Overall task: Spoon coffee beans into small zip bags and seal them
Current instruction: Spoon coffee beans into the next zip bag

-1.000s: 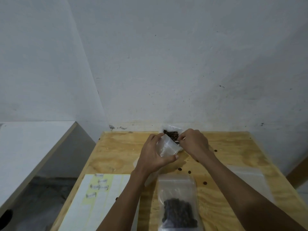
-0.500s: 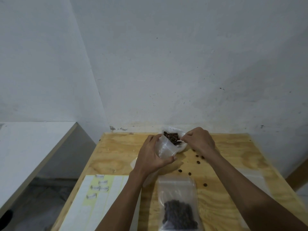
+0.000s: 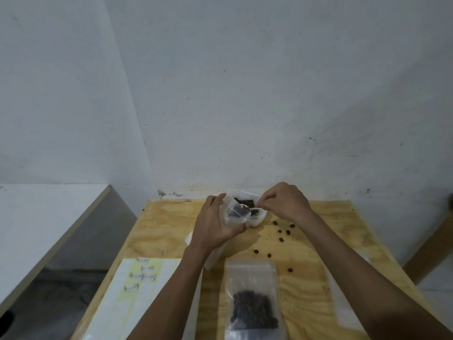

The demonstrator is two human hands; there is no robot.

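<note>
**A:** What lies nearest to you on the surface (image 3: pixel 318 273)?

**B:** Right under your forearms, a clear zip bag (image 3: pixel 252 298) lying flat, with a dark heap of coffee beans in its lower half. To its left you have a pale sheet (image 3: pixel 147 285) with a few small labels stuck along a yellow strip. On your right, partly under your right forearm, another flat clear plastic bag (image 3: pixel 348 305) that is hard to make out.

**A:** And a bit further out?

**B:** Loose beans (image 3: pixel 281 231) are scattered over the plywood, between the filled bag and your right wrist. Something white (image 3: pixel 215 258) pokes out from beneath your left wrist; you cannot tell from here what it is.

**A:** What are your hands doing?

**B:** Your left hand (image 3: pixel 215 222) is curled round a small zip bag (image 3: pixel 235 213), thumb at its near edge and fingers at the far side, holding its mouth towards the right. A few dark beans show through the plastic. Your right hand (image 3: pixel 285 202) has its fingers bunched in a pinch on a thin spoon (image 3: pixel 252 206), whose bowl end sits at the mouth of that small bag.

**A:** Where is the bean supply?

**B:** Just behind the small bag and touching it, a white container (image 3: pixel 257 219) with beans heaped inside, close to the far edge of the surface. Beyond that stands the white wall (image 3: pixel 245 94), and off to your left a lower white ledge (image 3: pixel 49 212).
</note>
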